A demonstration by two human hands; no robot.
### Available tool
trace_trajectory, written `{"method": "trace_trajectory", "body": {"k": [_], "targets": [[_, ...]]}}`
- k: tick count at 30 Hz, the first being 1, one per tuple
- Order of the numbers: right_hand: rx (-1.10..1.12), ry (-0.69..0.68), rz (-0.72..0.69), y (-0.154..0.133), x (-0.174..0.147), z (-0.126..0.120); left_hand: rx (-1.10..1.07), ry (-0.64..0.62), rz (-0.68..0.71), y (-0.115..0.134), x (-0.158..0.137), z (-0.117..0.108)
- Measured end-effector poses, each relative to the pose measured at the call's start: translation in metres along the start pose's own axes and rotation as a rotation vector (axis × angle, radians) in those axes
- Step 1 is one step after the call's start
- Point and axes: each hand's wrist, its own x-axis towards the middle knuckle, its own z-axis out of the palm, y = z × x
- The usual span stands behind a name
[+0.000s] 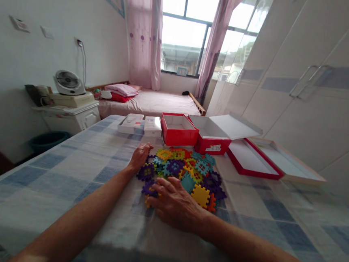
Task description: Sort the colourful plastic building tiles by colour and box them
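A heap of colourful plastic interlocking tiles (187, 180), in purple, yellow, teal, orange and green, lies on the checked tablecloth (105, 157). Some tiles have window-like cut-outs. At the heap's left edge rests my left hand (141, 156), turned on its side; its fingers reach toward the far side and are partly hidden. My right hand (176, 202) lies over the near left part of the heap, palm down, fingers spread across the tiles. A purple tile (149, 188) and some yellow show at its fingertips. A yellow square tile (200, 195) sits just right of that hand.
Behind the heap stand two small white boxes (152, 126), an open red box (179, 132) and another red box (211, 144) with its lid raised. Shallow trays or lids (253, 160) lie at the right. A bed (165, 101) and a fan (69, 83) are beyond the table.
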Motion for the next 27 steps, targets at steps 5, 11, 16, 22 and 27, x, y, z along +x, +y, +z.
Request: {"method": "trace_trajectory", "body": {"k": [5, 11, 16, 22, 27], "targets": [[0.014, 0.160, 0.197, 0.034, -0.015, -0.024, 0.033, -0.022, 0.031, -0.002, 0.001, 0.000], [0.017, 0.256, 0.894, 0.134, -0.060, -0.016, 0.084, -0.047, 0.045, -0.002, 0.002, -0.001], [0.107, 0.182, 1.013, 0.161, -0.081, 0.014, 0.145, -0.077, 0.065, -0.002, 0.002, -0.003], [0.173, 0.166, 0.897, 0.141, -0.074, 0.016, 0.194, -0.097, 0.086, -0.001, 0.002, -0.004], [0.319, 0.263, 0.899, 0.137, -0.078, 0.003, 0.211, -0.102, 0.099, -0.003, 0.003, -0.005]]}}
